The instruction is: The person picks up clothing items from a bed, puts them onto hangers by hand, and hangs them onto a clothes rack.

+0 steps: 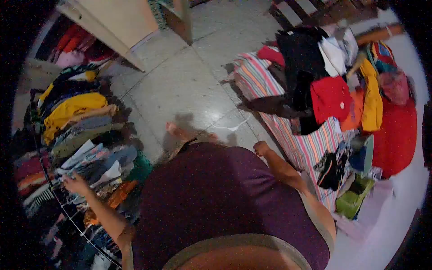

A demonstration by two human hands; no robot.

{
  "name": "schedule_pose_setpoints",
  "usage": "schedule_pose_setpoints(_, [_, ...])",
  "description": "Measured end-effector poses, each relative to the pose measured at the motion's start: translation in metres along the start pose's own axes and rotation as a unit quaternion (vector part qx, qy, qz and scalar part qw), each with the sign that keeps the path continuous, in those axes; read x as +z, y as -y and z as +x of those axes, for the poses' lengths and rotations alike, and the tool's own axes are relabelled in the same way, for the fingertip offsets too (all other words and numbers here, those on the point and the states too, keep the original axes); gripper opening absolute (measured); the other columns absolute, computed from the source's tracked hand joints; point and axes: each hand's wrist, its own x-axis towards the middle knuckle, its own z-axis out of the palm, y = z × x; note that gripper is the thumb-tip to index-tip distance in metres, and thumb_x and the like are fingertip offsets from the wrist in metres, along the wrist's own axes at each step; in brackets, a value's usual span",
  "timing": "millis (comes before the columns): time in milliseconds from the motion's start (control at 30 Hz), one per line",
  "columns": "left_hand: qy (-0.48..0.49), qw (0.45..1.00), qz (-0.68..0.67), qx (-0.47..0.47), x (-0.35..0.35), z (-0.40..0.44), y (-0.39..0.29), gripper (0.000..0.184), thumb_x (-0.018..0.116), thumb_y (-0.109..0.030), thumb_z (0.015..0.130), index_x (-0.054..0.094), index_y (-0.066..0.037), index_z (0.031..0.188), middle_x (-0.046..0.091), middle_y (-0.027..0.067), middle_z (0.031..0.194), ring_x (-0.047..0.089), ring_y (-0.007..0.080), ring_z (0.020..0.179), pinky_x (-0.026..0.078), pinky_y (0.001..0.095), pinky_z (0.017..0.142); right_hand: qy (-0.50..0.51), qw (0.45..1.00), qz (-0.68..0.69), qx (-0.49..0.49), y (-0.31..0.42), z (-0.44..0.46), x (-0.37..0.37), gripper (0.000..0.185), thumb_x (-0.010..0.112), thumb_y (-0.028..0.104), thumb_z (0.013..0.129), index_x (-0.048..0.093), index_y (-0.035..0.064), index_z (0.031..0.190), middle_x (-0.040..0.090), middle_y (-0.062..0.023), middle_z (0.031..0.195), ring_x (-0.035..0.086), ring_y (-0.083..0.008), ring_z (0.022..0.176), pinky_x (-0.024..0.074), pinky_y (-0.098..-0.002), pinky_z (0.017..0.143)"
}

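My left hand (76,184) reaches in among the garments on a clothes rack (57,198), close to its thin rail. Its fingers look closed at the top of a pale patterned garment (83,156), but I cannot make out what is between them. Around that hand hang a yellow garment (74,112), an olive one (83,140) and an orange one (120,196). My right hand (262,149) hangs over the floor beside the bed's edge, its fingers curled in with nothing visible in them.
At right, a bed with a striped sheet (294,139) bears a clothes pile, including black (294,58), red (330,99) and yellow (371,96) pieces. A white cord (233,128) lies on the tiled floor (180,85). An open door panel (101,29) stands at upper left.
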Motion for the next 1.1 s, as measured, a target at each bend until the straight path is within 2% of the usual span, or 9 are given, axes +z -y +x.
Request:
schedule_pose_setpoints(67, [0.131, 0.989, -0.029, 0.062, 0.021, 0.0, -0.056, 0.052, 0.056, -0.039, 0.083, 0.05, -0.001, 0.119, 0.045, 0.029, 0.118, 0.042, 0.0433, 0.108, 0.037, 0.0487, 0.088, -0.052, 0.983, -0.169, -0.045, 0.008, -0.057, -0.003, 0.011, 0.058, 0.017, 0.076, 0.062, 0.0064, 0.075, 0.063, -0.0071, 0.072, 0.062, -0.0197, 0.068, 0.0484, -0.0353, 0.057])
schedule_pose_setpoints(167, [0.163, 0.957, -0.236, 0.033, 0.035, 0.012, -0.164, 0.047, 0.056, -0.033, 0.085, 0.049, -0.002, 0.12, 0.041, 0.0253, 0.125, 0.037, 0.0407, 0.116, 0.034, 0.0459, 0.094, 0.012, 0.99, -0.061, 0.124, 0.019, -0.103, 0.006, 0.01, 0.063, 0.018, 0.069, 0.063, 0.0097, 0.075, 0.065, -0.0062, 0.077, 0.062, -0.0216, 0.078, 0.0485, -0.0379, 0.064])
schedule_pose_setpoints(267, [0.202, 0.915, -0.331, 0.112, 0.032, 0.022, -0.257, 0.043, 0.057, -0.024, 0.085, 0.047, -0.003, 0.121, 0.041, 0.0229, 0.127, 0.036, 0.0376, 0.118, 0.031, 0.0425, 0.098, -0.032, 0.994, -0.053, 0.095, 0.016, -0.122, 0.05, 0.014, 0.062, 0.018, 0.067, 0.064, 0.0101, 0.079, 0.065, -0.0081, 0.078, 0.062, -0.0217, 0.076, 0.0488, -0.0377, 0.063])
schedule_pose_setpoints(433, [0.343, 0.789, -0.449, 0.239, 0.016, 0.035, -0.371, 0.041, 0.056, -0.017, 0.083, 0.048, -0.004, 0.121, 0.043, 0.0223, 0.125, 0.038, 0.0354, 0.117, 0.031, 0.0397, 0.098, -0.031, 0.98, 0.077, 0.18, 0.068, -0.126, 0.071, 0.019, 0.056, 0.021, 0.071, 0.065, 0.008, 0.081, 0.065, -0.011, 0.084, 0.062, -0.0243, 0.082, 0.0497, -0.0368, 0.066])
schedule_pose_setpoints(567, [0.523, 0.673, -0.462, 0.246, 0.056, 0.019, -0.424, 0.04, 0.057, -0.018, 0.081, 0.051, -0.003, 0.117, 0.046, 0.0226, 0.122, 0.042, 0.0366, 0.114, 0.033, 0.0407, 0.096, -0.174, 0.976, 0.023, 0.13, 0.098, -0.095, 0.14, 0.024, 0.053, 0.026, 0.072, 0.065, 0.0061, 0.079, 0.065, -0.013, 0.088, 0.062, -0.0274, 0.087, 0.0496, -0.0373, 0.069])
schedule_pose_setpoints(700, [0.514, 0.644, -0.416, 0.385, 0.01, 0.024, -0.458, 0.041, 0.059, -0.02, 0.08, 0.052, -0.001, 0.116, 0.05, 0.0227, 0.116, 0.049, 0.0367, 0.105, 0.038, 0.0405, 0.09, -0.222, 0.939, 0.167, 0.204, 0.126, -0.096, 0.126, 0.027, 0.051, 0.026, 0.076, 0.064, 0.0043, 0.085, 0.065, -0.0133, 0.086, 0.062, -0.0288, 0.079, 0.0489, -0.0386, 0.068])
schedule_pose_setpoints(833, [0.552, 0.59, -0.429, 0.404, 0.052, 0.002, -0.482, 0.044, 0.06, -0.022, 0.079, 0.052, -0.001, 0.116, 0.057, 0.0216, 0.104, 0.056, 0.0347, 0.094, 0.043, 0.0376, 0.082, -0.248, 0.792, 0.446, 0.335, 0.142, -0.096, 0.112, 0.023, 0.058, 0.027, 0.07, 0.063, 0.0077, 0.082, 0.064, -0.0106, 0.084, 0.06, -0.0284, 0.082, 0.049, -0.0409, 0.067])
schedule_pose_setpoints(967, [0.596, 0.545, -0.437, 0.396, 0.086, -0.018, -0.493, 0.046, 0.061, -0.025, 0.078, 0.052, -0.001, 0.116, 0.061, 0.0192, 0.099, 0.058, 0.031, 0.09, 0.045, 0.0359, 0.079, -0.355, 0.781, 0.435, 0.272, 0.143, -0.088, 0.124, 0.015, 0.058, 0.015, 0.075, 0.06, 0.0014, 0.082, 0.061, -0.0095, 0.071, 0.058, -0.0191, 0.062, 0.0469, -0.0327, 0.052])
schedule_pose_setpoints(1100, [0.652, 0.547, -0.361, 0.382, 0.044, -0.021, -0.503, 0.043, 0.061, -0.024, 0.079, 0.054, -0.001, 0.115, 0.061, 0.017, 0.099, 0.058, 0.0277, 0.09, 0.045, 0.0356, 0.079, -0.424, 0.747, 0.439, 0.263, 0.146, -0.09, 0.121, 0.016, 0.058, 0.014, 0.077, 0.059, -0.0008, 0.082, 0.06, -0.0096, 0.068, 0.056, -0.0169, 0.054, 0.0454, -0.0301, 0.047])
